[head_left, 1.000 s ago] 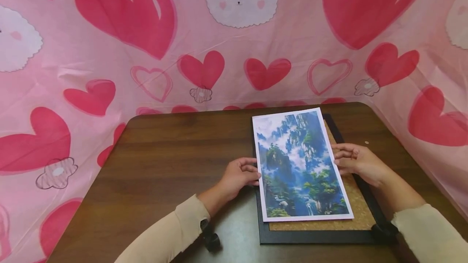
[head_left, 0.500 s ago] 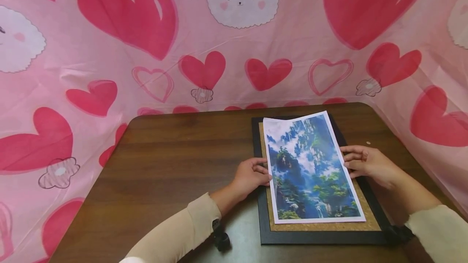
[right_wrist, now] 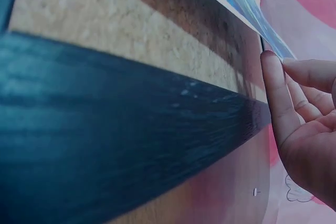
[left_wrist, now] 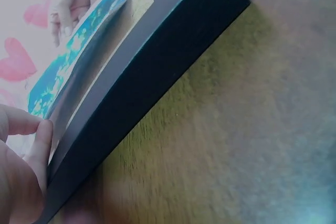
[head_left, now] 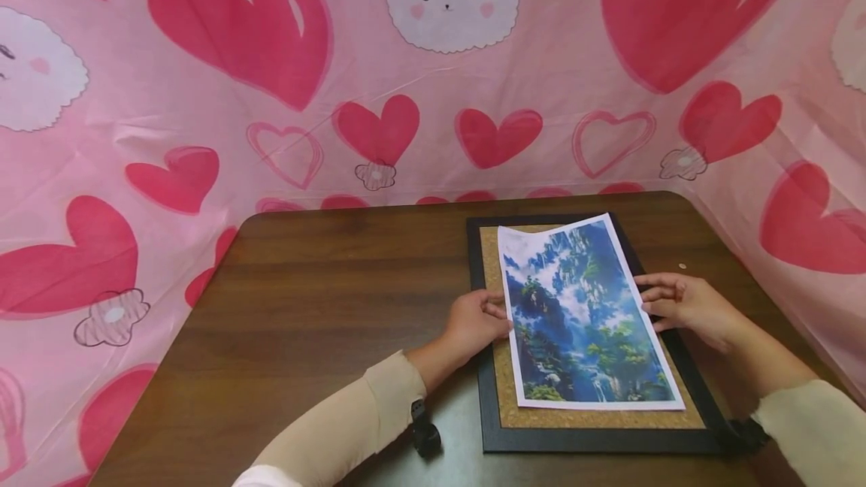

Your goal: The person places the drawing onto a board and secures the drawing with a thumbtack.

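Observation:
A printed landscape picture (head_left: pixel 585 314) with blue mountains, trees and a white border is held over a cork board (head_left: pixel 602 418) set in a black frame (head_left: pixel 595 441). My left hand (head_left: pixel 476 319) pinches the picture's left edge between thumb and fingers. On the opposite edge, my right hand (head_left: pixel 691 309) pinches it in the same way. The sheet bows a little, its far edge dipping near the left corner. In the right wrist view its shadow falls across the cork (right_wrist: pixel 105 19), with a gap under the sheet. Both wrist views show fingertips at the paper's edges.
The board lies on the right side of a dark wooden table (head_left: pixel 325 307). A small pale round object (head_left: pixel 682 266) sits beyond my right hand. Behind and beside the table hangs a pink heart-print cloth (head_left: pixel 291 74). A black wrist device (head_left: pixel 425 431) hangs from my left cuff.
Both hands have carried the picture to the right and slightly nearer, so cork now shows along its left side and far edge. The sheet, flat before, now bows.

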Available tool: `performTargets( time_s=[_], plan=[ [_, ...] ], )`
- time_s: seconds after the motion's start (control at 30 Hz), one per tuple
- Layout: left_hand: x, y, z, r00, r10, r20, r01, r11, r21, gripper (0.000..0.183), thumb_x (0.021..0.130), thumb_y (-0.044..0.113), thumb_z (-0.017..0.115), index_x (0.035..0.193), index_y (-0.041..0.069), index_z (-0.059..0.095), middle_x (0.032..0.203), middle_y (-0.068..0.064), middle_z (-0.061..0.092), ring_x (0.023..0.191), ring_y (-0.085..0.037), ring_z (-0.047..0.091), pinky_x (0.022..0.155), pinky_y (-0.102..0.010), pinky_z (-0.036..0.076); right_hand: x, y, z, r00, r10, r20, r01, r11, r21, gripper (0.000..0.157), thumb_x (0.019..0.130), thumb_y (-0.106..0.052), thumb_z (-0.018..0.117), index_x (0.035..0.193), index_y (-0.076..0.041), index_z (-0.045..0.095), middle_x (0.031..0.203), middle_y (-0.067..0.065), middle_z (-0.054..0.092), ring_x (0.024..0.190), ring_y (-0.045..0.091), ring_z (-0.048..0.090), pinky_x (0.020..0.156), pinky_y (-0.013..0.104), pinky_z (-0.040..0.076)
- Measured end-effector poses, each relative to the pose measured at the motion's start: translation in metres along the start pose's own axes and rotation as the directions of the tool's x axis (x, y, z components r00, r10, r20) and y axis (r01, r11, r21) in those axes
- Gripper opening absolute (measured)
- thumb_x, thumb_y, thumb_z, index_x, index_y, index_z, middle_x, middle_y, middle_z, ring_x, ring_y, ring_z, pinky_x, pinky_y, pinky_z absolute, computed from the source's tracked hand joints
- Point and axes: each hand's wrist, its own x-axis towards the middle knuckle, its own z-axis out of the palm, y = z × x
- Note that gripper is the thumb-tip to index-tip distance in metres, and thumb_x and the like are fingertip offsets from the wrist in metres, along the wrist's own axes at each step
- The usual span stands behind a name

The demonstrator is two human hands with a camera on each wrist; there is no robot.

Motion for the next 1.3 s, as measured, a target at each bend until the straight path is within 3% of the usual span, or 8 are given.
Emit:
performTargets(
  time_s=[0.23,0.5,0.87,1.1,1.3],
  plan=[
    [0.003,0.005,0.002,0.999,0.015,-0.031,-0.011,0.991,0.135,0.045,0.072,-0.002,0.08,0.116,-0.002,0.068,0.073,0.001,0.068,0.062,-0.007,0.062,0.058,-0.023,0.054,0.001,0.002,0.0,1.0,0.024,-0.017,-0.024,0.999,-0.029,0.054,0.096,-0.002,0.059,0.138,0.018,0.033,0.104,0.017,0.067,0.083,0.02,0.07,0.068,0.039,0.059],
    [0.001,0.008,0.002,0.999,0.043,-0.02,-0.035,0.955,0.295,0.028,0.074,0.006,0.081,0.102,0.007,0.076,0.076,0.007,0.067,0.064,-0.002,0.06,0.06,-0.021,0.051,0.004,0.002,0.003,0.999,0.042,-0.03,-0.044,0.997,-0.068,0.053,0.094,0.0,0.06,0.138,0.018,0.035,0.107,0.029,0.063,0.082,0.022,0.069,0.068,0.04,0.058],
    [0.001,0.009,-0.002,0.998,0.057,0.025,-0.062,0.933,0.354,0.024,0.076,0.011,0.082,0.1,0.01,0.079,0.085,0.005,0.07,0.072,-0.004,0.062,0.064,-0.022,0.051,0.004,-0.001,0.008,0.997,0.03,-0.065,-0.042,0.982,-0.186,0.048,0.092,0.001,0.063,0.132,0.018,0.044,0.098,0.022,0.065,0.078,0.02,0.069,0.065,0.036,0.058],
    [0.002,0.008,-0.003,0.998,0.044,0.035,-0.054,0.928,0.37,0.024,0.076,0.012,0.083,0.1,0.011,0.079,0.082,0.006,0.068,0.072,-0.005,0.061,0.063,-0.022,0.05,0.001,0.002,0.005,0.997,0.003,-0.078,-0.016,0.986,-0.164,0.046,0.091,0.004,0.062,0.13,0.021,0.043,0.102,0.028,0.064,0.08,0.017,0.069,0.066,0.036,0.059],
    [0.003,0.008,-0.004,0.999,0.016,0.044,-0.03,0.935,0.353,0.024,0.076,0.013,0.083,0.1,0.011,0.079,0.084,0.006,0.069,0.074,-0.006,0.062,0.064,-0.023,0.051,-0.002,0.003,-0.004,0.994,-0.011,-0.109,-0.008,0.984,-0.176,0.048,0.093,-0.002,0.063,0.132,0.018,0.044,0.106,0.031,0.063,0.084,0.014,0.068,0.068,0.036,0.059]
  ],
)
